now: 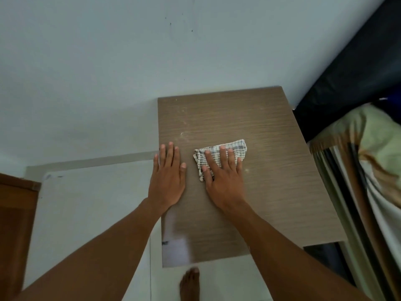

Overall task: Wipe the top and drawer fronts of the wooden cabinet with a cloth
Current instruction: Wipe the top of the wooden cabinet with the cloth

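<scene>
The wooden cabinet's top (260, 192) fills the middle of the view, seen from above, with pale dusty streaks near its far edge. A white cloth with dark checks (235, 147) lies folded on it. My right hand (223, 177) presses flat on the cloth, fingers spread over it. Beside it, my left hand (168, 177) rests flat on the bare wood at the cabinet's left edge, fingers together, holding nothing. The drawer fronts are hidden below the top.
A pale wall (108, 72) stands behind the cabinet. A bed with patterned bedding (373, 170) and a dark headboard (351, 68) sits close on the right. White floor tiles (86, 213) lie to the left, a brown door edge (15, 213) farther left. My bare foot (189, 283) stands below the cabinet.
</scene>
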